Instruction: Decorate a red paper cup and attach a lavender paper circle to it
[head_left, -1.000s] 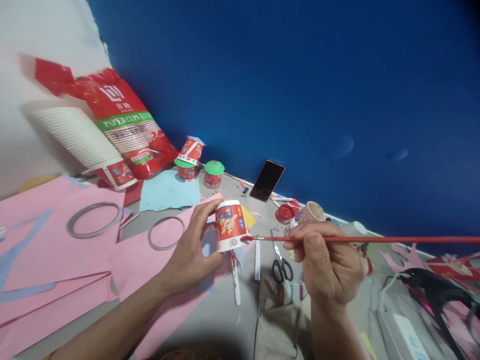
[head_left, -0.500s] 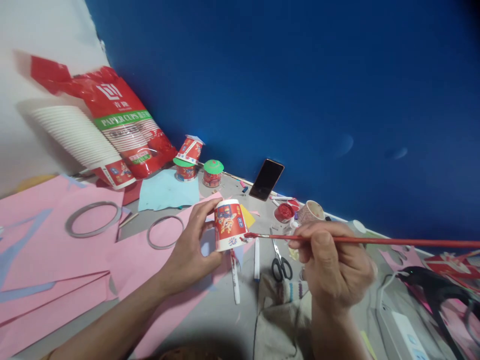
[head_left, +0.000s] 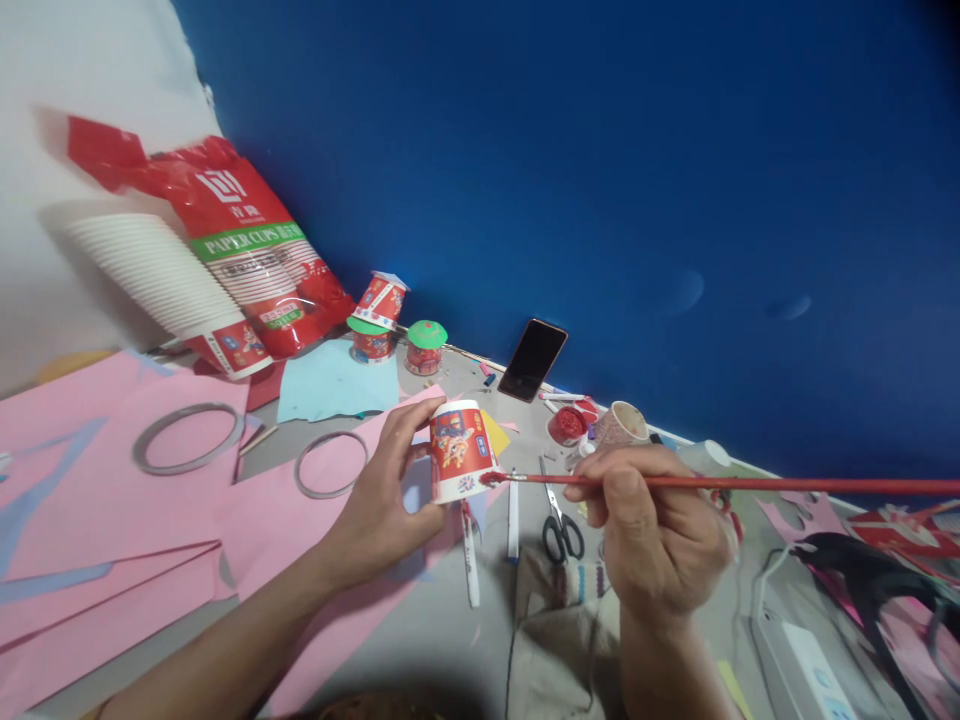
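Observation:
My left hand (head_left: 394, 475) is closed round a red and white paper cup (head_left: 459, 442), thumb underneath and fingers on its top and side. Pinched in my right hand (head_left: 652, 530) is a long red paintbrush (head_left: 750, 484) pointing left. Its red-coated bristles (head_left: 491, 479) touch the lower right of the cup's white band, beside a small printed flower. Below the cup lies a white marker (head_left: 471, 565) with a red tip end. Black-handled scissors (head_left: 559, 530) rest between my hands, and a small pot of red paint (head_left: 568, 425) stands behind them.
A stack of paper cups (head_left: 154, 280) leans left beside a red cup bag (head_left: 247, 240). Cups with green tops (head_left: 427, 338) stand at the back near a phone (head_left: 533, 358). Pink paper (head_left: 112, 500) and grey rings (head_left: 330, 465) cover the left; a white power strip (head_left: 806, 660) lies right.
My right hand has moved slightly left, taking the brush tip further onto the cup's white band. My left hand and the cup stay almost in place.

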